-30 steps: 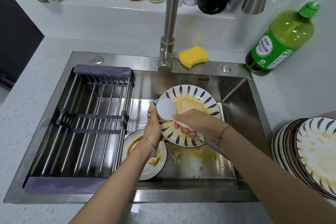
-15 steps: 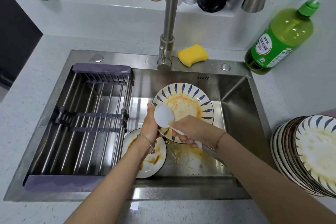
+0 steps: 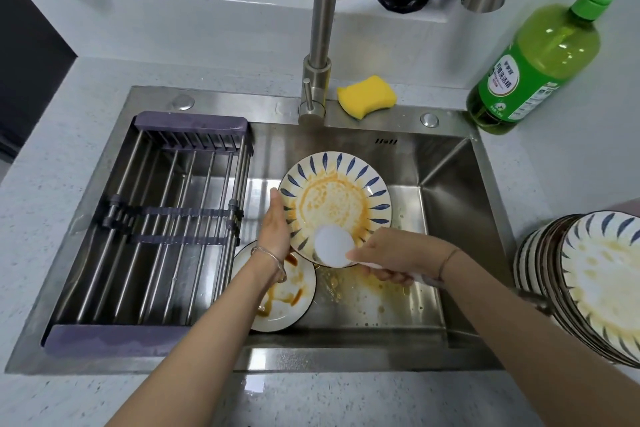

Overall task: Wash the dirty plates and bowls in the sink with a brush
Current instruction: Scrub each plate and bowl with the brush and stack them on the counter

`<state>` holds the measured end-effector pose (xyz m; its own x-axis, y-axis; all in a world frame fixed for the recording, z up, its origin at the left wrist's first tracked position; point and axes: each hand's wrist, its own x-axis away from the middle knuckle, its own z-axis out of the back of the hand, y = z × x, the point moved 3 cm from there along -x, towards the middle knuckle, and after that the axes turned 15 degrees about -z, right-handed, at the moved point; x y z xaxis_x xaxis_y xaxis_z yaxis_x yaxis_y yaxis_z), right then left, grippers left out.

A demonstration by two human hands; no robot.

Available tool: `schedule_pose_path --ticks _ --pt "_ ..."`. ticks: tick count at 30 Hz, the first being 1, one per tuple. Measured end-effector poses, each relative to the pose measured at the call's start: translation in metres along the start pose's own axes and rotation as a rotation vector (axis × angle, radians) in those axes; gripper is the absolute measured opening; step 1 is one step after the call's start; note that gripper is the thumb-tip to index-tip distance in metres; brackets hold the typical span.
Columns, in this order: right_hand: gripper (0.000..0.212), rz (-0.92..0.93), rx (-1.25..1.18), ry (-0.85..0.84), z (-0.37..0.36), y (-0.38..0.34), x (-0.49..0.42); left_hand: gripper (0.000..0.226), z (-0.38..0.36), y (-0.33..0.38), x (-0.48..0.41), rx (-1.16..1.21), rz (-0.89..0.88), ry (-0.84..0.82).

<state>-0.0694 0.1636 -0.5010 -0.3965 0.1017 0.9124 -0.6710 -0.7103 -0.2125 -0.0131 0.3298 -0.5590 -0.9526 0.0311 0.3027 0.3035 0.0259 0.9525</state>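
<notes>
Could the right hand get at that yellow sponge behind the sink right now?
Probably yes: the yellow sponge lies uncovered beside the faucet, but the right hand grips the brush, so it's occupied.

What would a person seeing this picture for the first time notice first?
An orange-smeared plate with blue petals is held tilted over the sink by the left hand, while the right hand holds a white brush at its lower rim. A stack of dirty plates waits on the counter at right, beyond it a green soap bottle.
</notes>
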Motion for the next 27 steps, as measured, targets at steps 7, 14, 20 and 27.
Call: schedule_pose_path --ticks 7,14,20,27 --pt "0.037 -0.037 -0.027 0.063 0.0 0.006 -0.003 0.061 -0.008 -0.007 0.003 0.005 -0.007 -0.006" --pt "0.038 -0.144 0.068 0.376 0.041 0.026 -0.011 0.046 -0.004 -0.011 0.005 -0.071 -0.036 -0.099" --pt "0.042 0.064 -0.034 0.404 0.031 0.01 -0.019 0.052 -0.014 -0.025 0.014 0.008 0.062 -0.1" --pt "0.039 -0.08 0.124 0.544 0.043 0.019 -0.016 0.05 -0.014 -0.028 0.011 0.015 0.067 -0.094"
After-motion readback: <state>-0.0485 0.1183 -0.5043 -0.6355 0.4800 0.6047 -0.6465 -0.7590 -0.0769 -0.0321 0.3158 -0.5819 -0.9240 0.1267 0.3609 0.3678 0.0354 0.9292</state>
